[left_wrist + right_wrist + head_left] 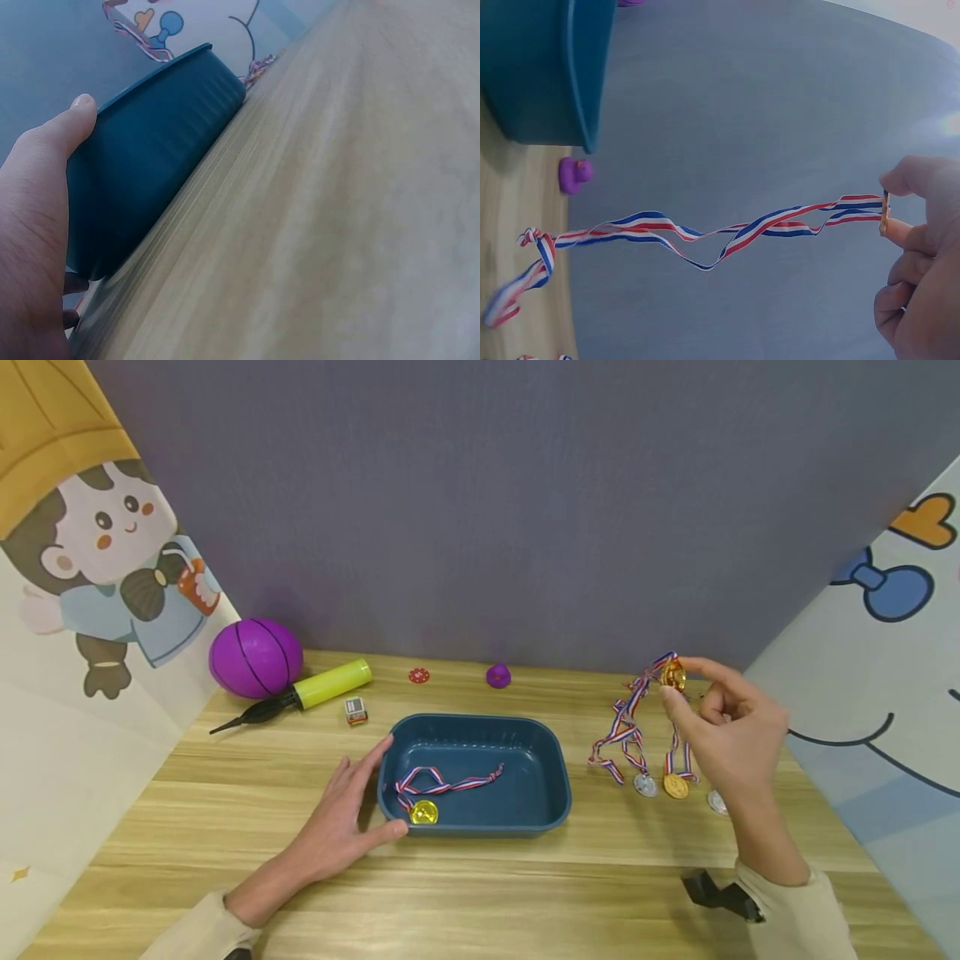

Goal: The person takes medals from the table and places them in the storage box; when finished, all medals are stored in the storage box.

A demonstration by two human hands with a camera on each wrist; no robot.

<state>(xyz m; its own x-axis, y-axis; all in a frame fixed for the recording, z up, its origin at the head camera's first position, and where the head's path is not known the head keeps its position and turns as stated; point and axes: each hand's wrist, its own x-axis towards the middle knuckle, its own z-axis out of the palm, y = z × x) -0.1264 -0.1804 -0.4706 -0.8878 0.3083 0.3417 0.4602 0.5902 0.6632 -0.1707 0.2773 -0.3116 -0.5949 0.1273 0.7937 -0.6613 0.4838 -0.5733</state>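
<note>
My right hand (738, 727) pinches a gold medal (673, 676) between thumb and fingertip, raised above the table. Its red, white and blue ribbon (769, 225) hangs down, knotted near the lower end. My left hand (337, 818) rests against the left end of a dark blue plastic basin (480, 832), thumb at the near rim and fingers spread along the left side. Inside the basin lies another gold medal (423, 812) with its striped ribbon. Below my right hand, a silver medal (645, 785), a gold medal (676, 787) and another silver medal (717, 802) lie on the table.
At the back left sit a purple ball (256, 657), a yellow and black hand pump (330, 685) and a small box-like item (356, 711). A red chip (418, 676) and a purple rubber duck (498, 675) are behind the basin. A grey wall (480, 527) bounds the table's back.
</note>
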